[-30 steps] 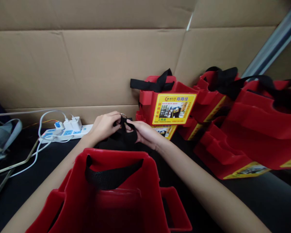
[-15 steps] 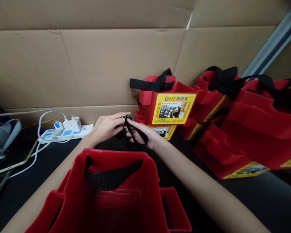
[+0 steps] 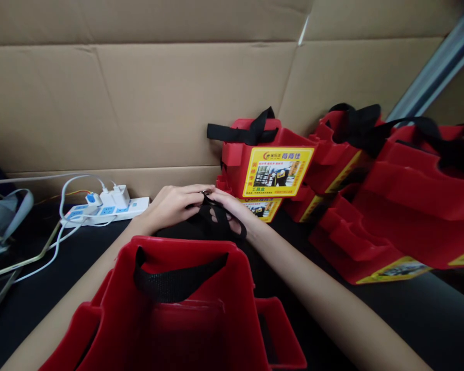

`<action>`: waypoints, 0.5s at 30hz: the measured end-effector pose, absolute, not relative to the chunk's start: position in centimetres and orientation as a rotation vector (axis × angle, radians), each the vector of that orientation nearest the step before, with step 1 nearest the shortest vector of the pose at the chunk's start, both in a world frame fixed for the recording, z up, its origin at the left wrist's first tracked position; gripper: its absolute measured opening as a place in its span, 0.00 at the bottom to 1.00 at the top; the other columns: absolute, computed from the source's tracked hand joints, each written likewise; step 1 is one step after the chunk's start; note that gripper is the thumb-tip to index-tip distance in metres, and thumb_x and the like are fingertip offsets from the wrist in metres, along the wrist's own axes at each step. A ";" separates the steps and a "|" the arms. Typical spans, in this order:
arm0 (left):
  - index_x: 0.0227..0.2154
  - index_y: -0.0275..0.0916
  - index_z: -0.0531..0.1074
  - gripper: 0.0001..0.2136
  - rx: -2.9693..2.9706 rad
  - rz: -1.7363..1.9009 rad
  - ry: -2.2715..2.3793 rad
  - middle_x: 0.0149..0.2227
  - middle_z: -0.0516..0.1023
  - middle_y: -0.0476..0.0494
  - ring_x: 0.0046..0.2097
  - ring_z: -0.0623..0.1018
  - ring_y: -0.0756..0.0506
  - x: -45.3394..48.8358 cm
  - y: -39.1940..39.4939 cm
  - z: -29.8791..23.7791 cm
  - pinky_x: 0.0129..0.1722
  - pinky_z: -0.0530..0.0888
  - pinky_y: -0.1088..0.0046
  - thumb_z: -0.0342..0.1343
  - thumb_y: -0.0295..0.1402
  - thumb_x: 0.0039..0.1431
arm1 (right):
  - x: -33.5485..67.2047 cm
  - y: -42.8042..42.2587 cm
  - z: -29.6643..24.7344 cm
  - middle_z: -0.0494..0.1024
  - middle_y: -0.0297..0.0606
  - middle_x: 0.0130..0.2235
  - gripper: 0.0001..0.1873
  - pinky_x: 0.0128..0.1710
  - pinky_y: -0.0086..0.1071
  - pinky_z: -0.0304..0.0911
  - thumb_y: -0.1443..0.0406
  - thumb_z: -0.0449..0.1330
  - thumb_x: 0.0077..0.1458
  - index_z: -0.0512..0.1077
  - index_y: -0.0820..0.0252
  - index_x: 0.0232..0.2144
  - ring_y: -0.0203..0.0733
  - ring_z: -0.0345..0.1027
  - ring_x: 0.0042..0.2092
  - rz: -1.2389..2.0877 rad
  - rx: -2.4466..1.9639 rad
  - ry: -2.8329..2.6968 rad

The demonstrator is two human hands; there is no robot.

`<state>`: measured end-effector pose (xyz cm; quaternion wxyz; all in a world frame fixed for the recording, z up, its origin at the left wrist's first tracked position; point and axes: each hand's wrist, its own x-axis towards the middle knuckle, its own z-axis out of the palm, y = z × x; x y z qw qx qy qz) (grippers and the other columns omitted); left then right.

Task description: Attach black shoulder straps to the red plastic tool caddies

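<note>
A red plastic caddy (image 3: 185, 319) with a black webbing handle across its top stands right in front of me. Behind its far rim, my left hand (image 3: 172, 206) and my right hand (image 3: 228, 208) meet, fingers pinched together. Between them is a small metal ring (image 3: 206, 192) on a black strap (image 3: 221, 222). The left hand pinches at the ring. The strap loops over the fingers of the right hand and drops behind the caddy.
Several more red caddies with yellow labels (image 3: 268, 165) and black handles stand at the back right. A white power strip (image 3: 104, 208) with chargers and cables lies at the left. Cardboard walls (image 3: 139, 103) close off the back. The surface is black.
Both hands have dropped a little and closed together. The strap, bunched between the fingers a second ago, now hangs as a loop round my right hand.
</note>
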<state>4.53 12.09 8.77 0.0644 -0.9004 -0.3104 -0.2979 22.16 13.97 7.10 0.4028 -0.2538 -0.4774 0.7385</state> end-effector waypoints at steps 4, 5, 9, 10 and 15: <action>0.23 0.37 0.65 0.05 -2.775 -1.181 -0.980 0.48 0.75 0.44 0.51 0.73 0.44 4.4 12.4 8.9 0.47 0.69 0.70 0.53 0.25 0.51 | 22.2 14.0 7.3 0.59 0.24 0.16 0.03 0.12 0.20 0.41 0.67 0.56 0.50 0.65 0.60 0.26 0.25 0.46 0.14 1.925 -0.562 -1.168; 0.22 0.37 0.65 0.05 -2.760 -1.232 -0.991 0.45 0.76 0.43 0.50 0.73 0.44 4.3 12.5 9.0 0.48 0.69 0.69 0.53 0.26 0.51 | 22.1 14.0 7.4 0.60 0.25 0.17 0.05 0.13 0.20 0.44 0.65 0.55 0.51 0.64 0.60 0.25 0.25 0.49 0.16 1.938 -0.536 -1.157; 0.22 0.37 0.65 0.07 -2.770 -1.372 -1.022 0.33 0.77 0.44 0.44 0.76 0.44 3.8 12.8 9.4 0.43 0.71 0.70 0.55 0.31 0.51 | 21.9 14.2 7.3 0.66 0.28 0.21 0.06 0.18 0.19 0.55 0.67 0.54 0.52 0.65 0.60 0.24 0.27 0.59 0.22 1.953 -0.452 -1.152; 0.21 0.37 0.64 0.07 -2.788 -1.382 -1.020 0.32 0.77 0.44 0.43 0.76 0.44 3.8 12.8 9.4 0.41 0.72 0.71 0.55 0.31 0.51 | 21.9 14.3 7.2 0.66 0.28 0.21 0.06 0.19 0.19 0.56 0.68 0.55 0.52 0.65 0.60 0.24 0.26 0.59 0.22 1.954 -0.441 -1.162; 0.21 0.37 0.65 0.06 -2.840 -1.273 -0.982 0.37 0.77 0.43 0.45 0.75 0.44 3.4 12.8 9.6 0.44 0.70 0.70 0.55 0.29 0.50 | 21.7 14.9 6.3 0.68 0.28 0.22 0.03 0.21 0.19 0.60 0.68 0.59 0.50 0.68 0.61 0.26 0.26 0.61 0.22 1.952 -0.440 -1.223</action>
